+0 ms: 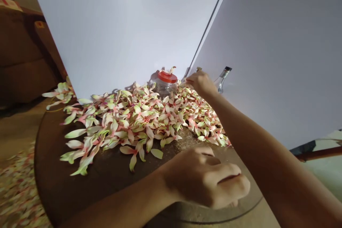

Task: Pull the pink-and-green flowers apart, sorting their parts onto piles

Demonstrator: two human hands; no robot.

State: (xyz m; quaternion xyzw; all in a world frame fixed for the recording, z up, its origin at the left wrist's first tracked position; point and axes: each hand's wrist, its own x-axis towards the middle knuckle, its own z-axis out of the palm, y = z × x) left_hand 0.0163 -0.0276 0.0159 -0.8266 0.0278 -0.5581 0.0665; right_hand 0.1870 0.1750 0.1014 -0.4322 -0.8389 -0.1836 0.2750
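Reaching across a heap of pink and green flower petals (133,121) on a round brown table (77,196), the right hand (201,83) is at the far edge of the heap. Its fingers are bunched narrow, just beside a glass jar (165,88) with a red lid (167,76), and I cannot tell if they hold something. A glass bottle (223,81) stands near this hand. The left hand (205,178) is above the bare table, just in front of the heap, with knuckles up and fingers curled under, so its holding is also hidden. Open table lies between the heap and the front rim. A white board (120,25) rises behind the table, and more petals (18,185) lie on the floor at left.
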